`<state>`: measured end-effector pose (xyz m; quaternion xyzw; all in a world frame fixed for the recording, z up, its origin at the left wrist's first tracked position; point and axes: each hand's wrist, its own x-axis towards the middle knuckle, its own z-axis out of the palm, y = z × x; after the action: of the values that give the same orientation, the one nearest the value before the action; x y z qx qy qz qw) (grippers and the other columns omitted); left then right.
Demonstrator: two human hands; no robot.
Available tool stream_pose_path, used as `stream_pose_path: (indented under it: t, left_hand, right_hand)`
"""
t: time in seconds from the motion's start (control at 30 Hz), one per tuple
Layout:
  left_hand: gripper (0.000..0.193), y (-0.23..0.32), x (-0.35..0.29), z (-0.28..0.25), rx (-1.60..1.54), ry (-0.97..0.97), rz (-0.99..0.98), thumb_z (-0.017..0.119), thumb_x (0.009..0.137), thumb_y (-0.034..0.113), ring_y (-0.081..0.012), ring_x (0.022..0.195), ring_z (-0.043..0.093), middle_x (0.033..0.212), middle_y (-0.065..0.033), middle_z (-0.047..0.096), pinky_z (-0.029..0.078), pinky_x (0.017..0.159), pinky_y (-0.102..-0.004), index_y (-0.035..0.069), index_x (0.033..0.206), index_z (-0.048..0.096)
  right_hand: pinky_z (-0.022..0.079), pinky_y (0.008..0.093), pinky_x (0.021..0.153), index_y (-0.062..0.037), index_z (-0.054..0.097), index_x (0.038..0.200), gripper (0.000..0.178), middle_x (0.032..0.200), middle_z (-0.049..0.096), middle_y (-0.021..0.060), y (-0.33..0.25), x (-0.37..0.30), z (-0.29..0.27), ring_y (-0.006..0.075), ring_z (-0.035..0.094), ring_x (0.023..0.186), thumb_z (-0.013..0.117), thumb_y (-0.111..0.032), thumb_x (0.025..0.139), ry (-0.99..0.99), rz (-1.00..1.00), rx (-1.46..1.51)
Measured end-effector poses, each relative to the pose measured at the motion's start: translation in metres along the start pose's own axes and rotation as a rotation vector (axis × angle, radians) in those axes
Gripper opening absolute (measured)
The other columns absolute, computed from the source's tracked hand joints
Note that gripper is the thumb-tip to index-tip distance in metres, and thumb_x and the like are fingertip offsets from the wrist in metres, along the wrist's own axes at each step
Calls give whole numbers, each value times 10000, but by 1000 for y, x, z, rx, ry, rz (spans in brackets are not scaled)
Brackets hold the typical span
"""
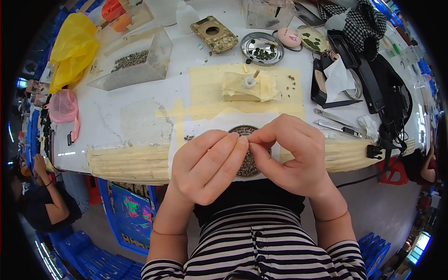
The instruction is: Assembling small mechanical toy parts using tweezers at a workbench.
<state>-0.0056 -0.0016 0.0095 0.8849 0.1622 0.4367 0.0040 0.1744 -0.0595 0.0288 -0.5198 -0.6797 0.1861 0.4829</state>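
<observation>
My left hand (210,163) and my right hand (294,151) meet fingertip to fingertip above a round dish (247,170) full of small metal-coloured pieces. Both are closed in a pinch, and whatever lies between the fingertips is too small or hidden to name. The dish rests on a white sheet (200,122) near the table's front edge, partly covered by my hands. Beyond it sits a tape-wrapped block (238,95) bearing a small white cup (250,82) with a short stick in it.
A clear bin (156,70) of small pieces stands at the back left, near a yellow bag (74,46) and a pink strainer (63,106). A round metal tray (262,35) holds dark green bits. Tweezers (331,116) and a cutter knife (338,128) lie on the right.
</observation>
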Motion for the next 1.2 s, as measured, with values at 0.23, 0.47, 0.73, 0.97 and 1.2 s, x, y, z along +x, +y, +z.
stream_pose_path:
  t: [0.23,0.47,0.73,0.97,1.2]
  left_hand:
    - [231,4,3,7,-77,108,-111,746,703,-75,-235,730,636,858,-104,653,542,634,-302,-11,912,672]
    - [81,17,6,3,-975,114,-891,681,811,-71,-85,694,591,784,-47,646,477,629,-201,-36,870,638]
    - [19,10,8,-5,-1266,-8,-1118,648,865,-44,-30,698,570,806,-13,646,464,626,-174,-34,872,635]
    - [27,9,11,-4,-1399,5,-1167,649,865,-42,-32,696,569,787,-17,640,459,618,-175,-26,852,631]
    - [48,13,8,-2,-995,10,-925,657,850,-47,-42,700,559,771,-13,628,460,639,-192,-19,835,621]
  right_hand:
    - [490,313,565,-32,666,828,166,716,636,58,-1,0,10,231,603,630,735,22,686,150,-158,-137]
    - [520,298,586,-1,655,903,266,794,652,68,11,2,6,226,618,667,736,-9,650,148,-424,-306]
    - [519,298,578,-5,648,905,301,809,653,67,10,3,-3,211,623,676,683,-92,618,45,-549,-504]
    - [508,296,553,-10,641,876,245,788,644,68,11,5,0,219,614,662,743,-20,654,60,-401,-229]
    - [503,293,546,-11,642,872,245,764,640,63,12,2,0,219,612,648,744,0,650,75,-492,-411]
